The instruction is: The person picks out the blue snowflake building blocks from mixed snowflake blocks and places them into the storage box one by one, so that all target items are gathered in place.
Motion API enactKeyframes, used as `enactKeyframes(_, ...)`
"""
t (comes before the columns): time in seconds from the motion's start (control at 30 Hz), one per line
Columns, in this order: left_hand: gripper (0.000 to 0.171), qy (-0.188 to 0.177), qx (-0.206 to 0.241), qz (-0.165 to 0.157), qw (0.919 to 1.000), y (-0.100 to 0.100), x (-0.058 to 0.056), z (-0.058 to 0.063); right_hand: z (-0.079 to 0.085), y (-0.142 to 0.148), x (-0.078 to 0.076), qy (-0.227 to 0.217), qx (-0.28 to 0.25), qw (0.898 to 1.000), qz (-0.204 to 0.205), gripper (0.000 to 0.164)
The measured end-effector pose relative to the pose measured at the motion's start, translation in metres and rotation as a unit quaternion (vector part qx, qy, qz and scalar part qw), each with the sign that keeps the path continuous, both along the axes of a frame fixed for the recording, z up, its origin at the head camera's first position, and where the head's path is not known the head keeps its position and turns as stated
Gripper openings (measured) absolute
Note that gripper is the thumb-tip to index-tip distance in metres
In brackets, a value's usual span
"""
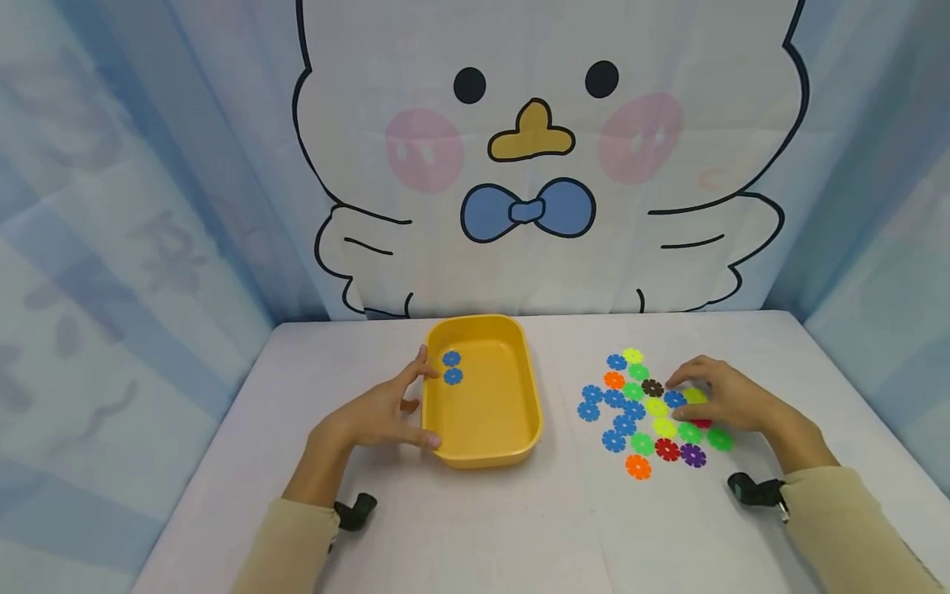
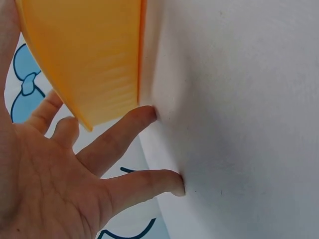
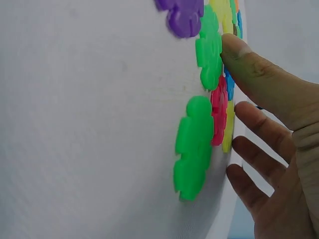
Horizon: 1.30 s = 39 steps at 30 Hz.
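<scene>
My left hand (image 1: 374, 412) rests at the left side of a yellow plastic tray (image 1: 486, 425), its fingers spread. One fingertip reaches over the rim and the thumb touches near the front corner; in the left wrist view, two fingertips (image 2: 147, 113) meet the tabletop. Two blue flower-shaped pieces (image 1: 453, 376) lie inside the tray near its left wall. My right hand (image 1: 723, 396) hovers low over a spread of colourful flower-shaped pieces, thumb and fingers apart. A blue piece (image 1: 674, 399) lies between them, and in the right wrist view a green piece (image 3: 209, 55) is beside the thumb.
Loose pieces in several colours lie on the white table (image 1: 505, 528) right of the tray, including an orange piece (image 1: 638, 467) and a purple piece (image 1: 693, 455). Behind the table hangs a curtain (image 1: 534, 272) with a cartoon print. Black devices (image 1: 356, 511) sit on both wrists.
</scene>
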<state>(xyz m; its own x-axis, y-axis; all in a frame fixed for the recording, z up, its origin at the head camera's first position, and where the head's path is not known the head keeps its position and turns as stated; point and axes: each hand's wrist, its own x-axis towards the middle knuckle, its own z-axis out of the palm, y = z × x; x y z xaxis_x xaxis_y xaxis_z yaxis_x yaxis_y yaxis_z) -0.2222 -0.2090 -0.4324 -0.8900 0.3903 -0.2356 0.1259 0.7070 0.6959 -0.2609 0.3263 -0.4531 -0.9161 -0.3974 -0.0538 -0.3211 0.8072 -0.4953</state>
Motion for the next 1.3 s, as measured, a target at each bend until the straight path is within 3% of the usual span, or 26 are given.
enactKeyframes(0.17, 0.106, 0.003, -0.004, -0.01, 0.9999, -0.0008, -0.0017, 0.0007, -0.0028, -0.0002, 0.0008, 0.003, 0.006, 1.0, 0.002, 0.034)
enactKeyframes(0.5, 0.124, 0.007, -0.013, 0.002, 0.9999, 0.0003, -0.0049, 0.0023, 0.0005, -0.0023, 0.0027, 0.008, 0.004, 1.0, 0.006, 0.022)
enactKeyframes(0.67, 0.122, 0.005, -0.016, 0.004, 0.9998, -0.0012, -0.0061, 0.0033, 0.001, -0.0041, 0.0026, 0.002, -0.004, 1.0, 0.007, 0.019)
enactKeyframes(0.83, 0.12, -0.002, -0.016, 0.004, 0.9999, -0.0021, -0.0065, 0.0045, 0.0013, -0.0047, 0.0025, 0.002, 0.004, 1.0, 0.007, 0.025)
enactKeyframes(1.07, 0.115, -0.006, -0.021, 0.007, 0.9997, -0.001, -0.0076, 0.0023, 0.0002, -0.0055, 0.0025, -0.001, 0.016, 1.0, -0.011, 0.02)
enactKeyframes(1.3, 0.113, -0.001, -0.023, 0.003, 0.9997, -0.0007, -0.0058, 0.0024, -0.0016, -0.003, 0.0054, 0.004, 0.024, 0.999, -0.024, 0.033)
